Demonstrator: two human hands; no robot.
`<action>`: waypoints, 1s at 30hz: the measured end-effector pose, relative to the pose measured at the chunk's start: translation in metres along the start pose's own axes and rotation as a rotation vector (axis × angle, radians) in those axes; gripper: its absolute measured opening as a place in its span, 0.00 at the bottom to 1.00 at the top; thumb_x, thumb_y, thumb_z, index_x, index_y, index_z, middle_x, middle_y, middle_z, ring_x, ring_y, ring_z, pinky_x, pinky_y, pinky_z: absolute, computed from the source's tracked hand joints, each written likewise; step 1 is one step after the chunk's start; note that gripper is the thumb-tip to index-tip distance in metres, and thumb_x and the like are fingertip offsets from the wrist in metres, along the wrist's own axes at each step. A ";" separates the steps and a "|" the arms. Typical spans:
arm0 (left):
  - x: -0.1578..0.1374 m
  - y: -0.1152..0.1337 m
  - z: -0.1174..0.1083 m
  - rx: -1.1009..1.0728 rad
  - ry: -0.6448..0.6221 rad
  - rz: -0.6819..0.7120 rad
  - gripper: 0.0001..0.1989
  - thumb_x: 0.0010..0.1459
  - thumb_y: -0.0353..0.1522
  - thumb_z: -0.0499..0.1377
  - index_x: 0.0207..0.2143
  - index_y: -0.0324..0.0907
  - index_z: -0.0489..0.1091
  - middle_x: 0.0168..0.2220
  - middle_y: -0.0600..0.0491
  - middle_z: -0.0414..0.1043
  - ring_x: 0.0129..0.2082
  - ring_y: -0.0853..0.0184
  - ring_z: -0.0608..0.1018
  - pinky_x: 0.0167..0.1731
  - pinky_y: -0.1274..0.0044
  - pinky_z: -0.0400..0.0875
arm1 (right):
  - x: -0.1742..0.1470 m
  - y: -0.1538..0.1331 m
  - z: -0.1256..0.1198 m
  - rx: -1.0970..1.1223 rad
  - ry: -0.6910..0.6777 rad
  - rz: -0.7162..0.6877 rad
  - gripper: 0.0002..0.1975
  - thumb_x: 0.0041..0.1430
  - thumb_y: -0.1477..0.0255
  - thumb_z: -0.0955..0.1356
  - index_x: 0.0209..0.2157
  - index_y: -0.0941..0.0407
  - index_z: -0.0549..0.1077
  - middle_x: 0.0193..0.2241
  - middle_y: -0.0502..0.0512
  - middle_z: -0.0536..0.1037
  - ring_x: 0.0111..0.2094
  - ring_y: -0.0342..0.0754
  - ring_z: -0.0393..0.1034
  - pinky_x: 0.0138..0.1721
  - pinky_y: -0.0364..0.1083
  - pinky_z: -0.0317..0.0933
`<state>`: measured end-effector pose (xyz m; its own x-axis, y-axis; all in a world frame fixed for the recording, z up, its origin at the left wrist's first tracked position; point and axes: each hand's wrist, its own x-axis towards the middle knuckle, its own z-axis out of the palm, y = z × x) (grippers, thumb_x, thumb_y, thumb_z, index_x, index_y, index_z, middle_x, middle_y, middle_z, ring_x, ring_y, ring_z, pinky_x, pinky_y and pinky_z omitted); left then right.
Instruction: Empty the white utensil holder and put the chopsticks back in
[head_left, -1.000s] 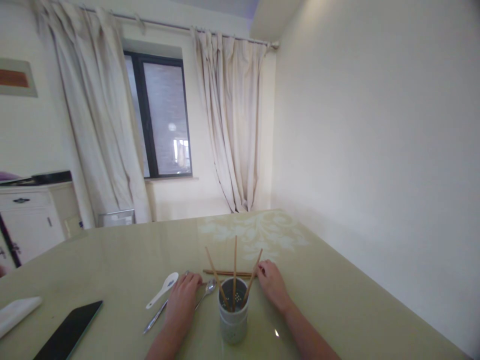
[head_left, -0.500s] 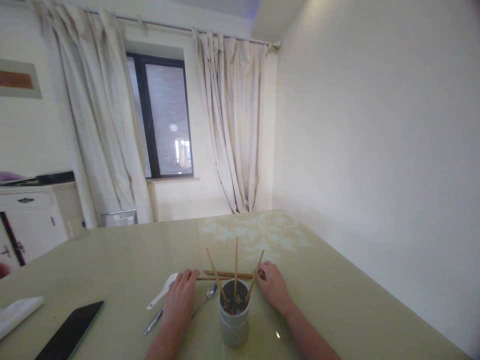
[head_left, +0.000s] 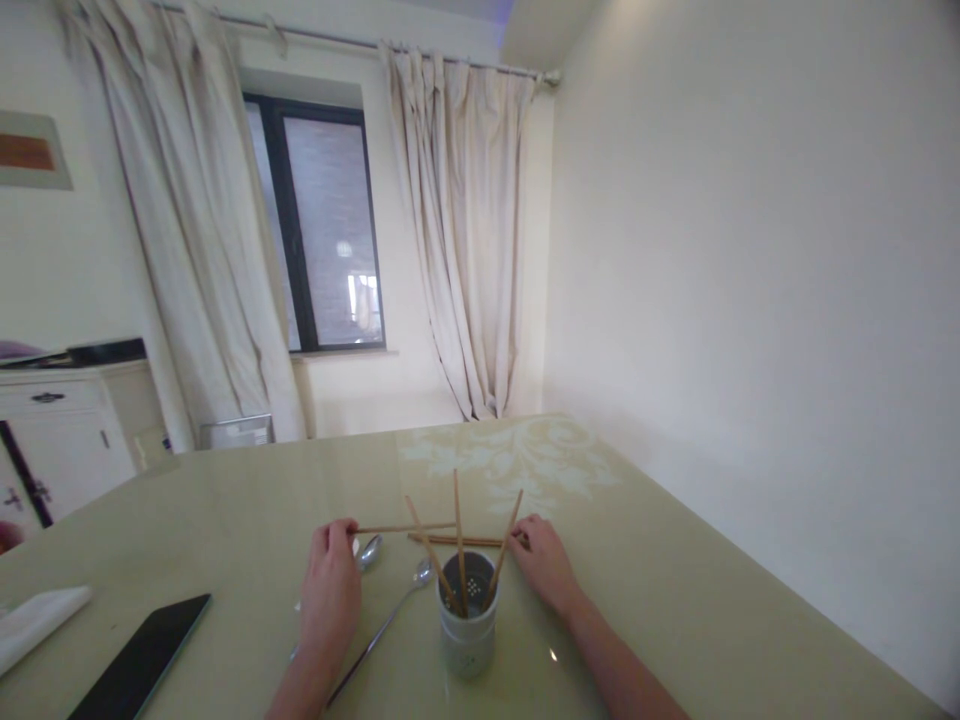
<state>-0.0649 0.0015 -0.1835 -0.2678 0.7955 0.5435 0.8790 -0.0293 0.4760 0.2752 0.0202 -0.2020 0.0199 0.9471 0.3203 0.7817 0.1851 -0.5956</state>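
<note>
The left hand (head_left: 328, 585) pinches one chopstick (head_left: 405, 527) by its end, lifted level just behind the holder (head_left: 466, 625). The right hand (head_left: 544, 565) rests fingertips on another chopstick (head_left: 457, 540) lying behind the holder. Swinging the long stick could strike the three upright chopsticks (head_left: 459, 555) and tip the holder, or knock the spoon (head_left: 390, 620) left of it.

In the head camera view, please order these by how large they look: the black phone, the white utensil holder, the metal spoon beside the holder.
1. black phone, largest, though nearest the camera
2. white utensil holder
3. metal spoon: long but thin, so its rank against the holder is unsure
</note>
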 end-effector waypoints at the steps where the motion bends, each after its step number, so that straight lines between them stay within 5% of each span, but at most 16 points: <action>1: 0.001 -0.001 0.000 0.004 -0.006 -0.023 0.16 0.70 0.26 0.45 0.49 0.42 0.70 0.50 0.44 0.74 0.49 0.57 0.81 0.51 0.66 0.76 | 0.000 0.000 0.000 -0.002 0.000 0.001 0.09 0.67 0.72 0.69 0.38 0.57 0.83 0.42 0.62 0.83 0.46 0.56 0.76 0.50 0.48 0.64; 8: 0.010 0.008 -0.017 -0.262 0.004 -0.176 0.13 0.72 0.38 0.46 0.46 0.44 0.68 0.44 0.43 0.81 0.41 0.54 0.84 0.43 0.62 0.77 | 0.000 -0.002 0.000 -0.031 -0.005 -0.002 0.08 0.67 0.71 0.69 0.38 0.56 0.83 0.43 0.62 0.83 0.47 0.56 0.77 0.51 0.48 0.64; 13: -0.005 0.049 -0.039 -0.805 0.203 -0.094 0.18 0.67 0.47 0.58 0.52 0.46 0.64 0.46 0.48 0.82 0.39 0.62 0.83 0.42 0.69 0.80 | 0.000 -0.003 -0.001 -0.048 -0.019 -0.003 0.08 0.67 0.71 0.70 0.39 0.57 0.83 0.43 0.63 0.83 0.48 0.57 0.76 0.52 0.49 0.64; 16: -0.031 0.079 -0.046 -0.964 0.219 -0.040 0.19 0.67 0.50 0.61 0.47 0.46 0.67 0.43 0.48 0.83 0.41 0.62 0.84 0.40 0.71 0.80 | -0.001 -0.005 -0.003 -0.053 -0.028 -0.002 0.08 0.67 0.72 0.70 0.39 0.57 0.83 0.43 0.63 0.83 0.47 0.57 0.76 0.51 0.49 0.64; 21: -0.065 0.097 -0.041 -0.898 0.189 0.067 0.20 0.70 0.53 0.56 0.41 0.46 0.72 0.41 0.46 0.80 0.42 0.58 0.81 0.39 0.69 0.80 | -0.001 -0.009 -0.007 -0.054 -0.049 0.012 0.05 0.64 0.73 0.72 0.38 0.56 0.83 0.43 0.62 0.83 0.47 0.56 0.76 0.51 0.48 0.63; 25: -0.064 0.091 -0.040 -0.743 0.368 0.161 0.18 0.71 0.49 0.56 0.39 0.46 0.73 0.42 0.48 0.74 0.44 0.60 0.77 0.43 0.69 0.77 | -0.001 -0.012 -0.008 -0.052 -0.066 0.029 0.04 0.61 0.75 0.74 0.38 0.57 0.83 0.42 0.61 0.83 0.48 0.56 0.76 0.50 0.48 0.62; 30: -0.061 0.092 -0.051 -0.837 0.498 0.322 0.16 0.74 0.43 0.55 0.35 0.45 0.72 0.32 0.55 0.70 0.32 0.67 0.74 0.34 0.77 0.73 | -0.002 -0.013 -0.008 -0.053 -0.080 0.035 0.04 0.62 0.74 0.74 0.39 0.56 0.83 0.44 0.61 0.83 0.49 0.56 0.75 0.50 0.47 0.61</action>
<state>0.0119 -0.0806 -0.1371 -0.3690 0.3393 0.8653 0.4318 -0.7618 0.4829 0.2703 0.0142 -0.1887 -0.0007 0.9711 0.2387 0.8136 0.1393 -0.5645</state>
